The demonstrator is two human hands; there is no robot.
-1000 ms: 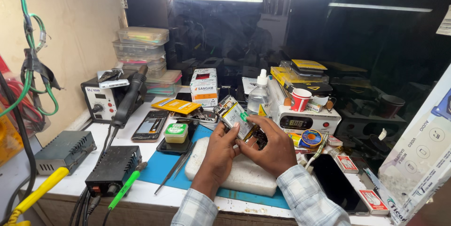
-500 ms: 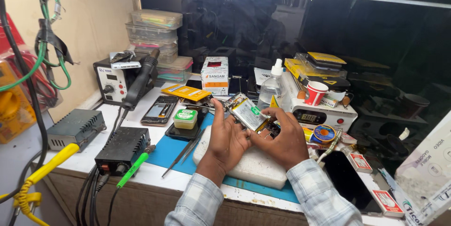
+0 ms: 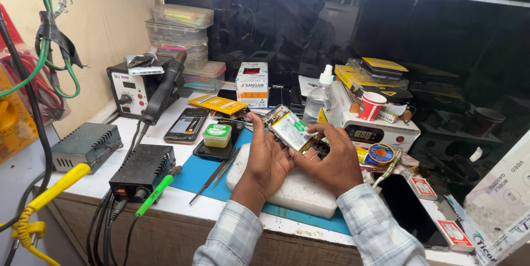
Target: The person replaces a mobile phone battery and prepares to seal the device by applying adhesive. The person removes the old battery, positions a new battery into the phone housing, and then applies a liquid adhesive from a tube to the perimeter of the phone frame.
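Observation:
An opened phone [image 3: 291,129] with its back off, battery and green parts showing, is held tilted above a white foam block [image 3: 298,188]. My left hand [image 3: 266,161] grips its left edge. My right hand [image 3: 328,158] holds the lower right side, fingertips on the board area. Both wrists rest over the foam block, which lies on a blue mat [image 3: 200,172]. Metal tweezers [image 3: 212,176] lie on the mat just left of my left hand.
Left: a hot-air station [image 3: 132,90], a black box with a green-handled tool [image 3: 142,171], a grey box [image 3: 88,145], a yellow-handled tool [image 3: 52,191]. A phone [image 3: 187,125], green-lidded jar [image 3: 217,134], clear bottle [image 3: 319,102], white heater unit [image 3: 375,130], dark phone [image 3: 409,211] and stacked plastic boxes [image 3: 182,37] surround.
The view has shifted closer and rightward. My hands have raised the opened phone slightly off the foam block and tilted it, with my right fingers moving onto its lower edge.

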